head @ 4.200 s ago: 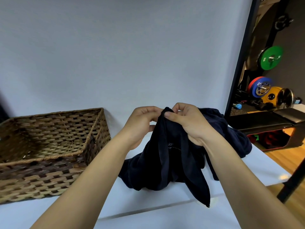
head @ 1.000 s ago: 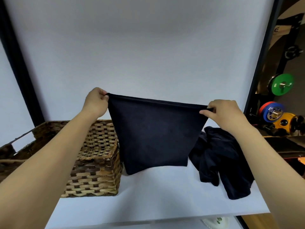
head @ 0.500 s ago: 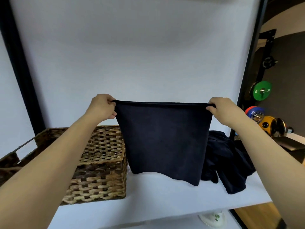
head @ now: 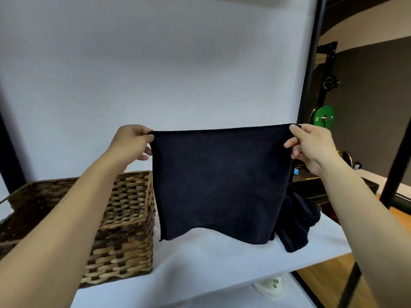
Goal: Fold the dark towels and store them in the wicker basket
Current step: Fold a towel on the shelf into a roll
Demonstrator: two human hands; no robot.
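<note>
- Towel (head: 219, 185) hangs spread flat in front of me, held up by its two top corners with the top edge stretched level; its wavy lower hem hangs just above the white bench (head: 211, 267), though I cannot tell for sure that it clears the surface.
- My left hand (head: 131, 141) pinches the towel's top left corner between thumb and forefinger; the other fingers curl loosely below the pinch, beside the cloth edge.
- My right hand (head: 311, 145) pinches the top right corner the same way, thumb on the near face of the cloth, with the remaining fingers bent and partly behind the towel's right edge.
- Left of the towel sits the wicker basket (head: 124, 218) on the bench, its near right corner just beside the towel's left edge; my left forearm crosses in front of it, and what I can see of its inside shows only weave.
- Behind the towel's lower right corner lies a crumpled heap of dark towels (head: 295, 225) on the bench, partly hidden by the hanging cloth.
- Right of the towel, past a black upright post (head: 311, 63), I see a green weight plate (head: 323, 118).
</note>
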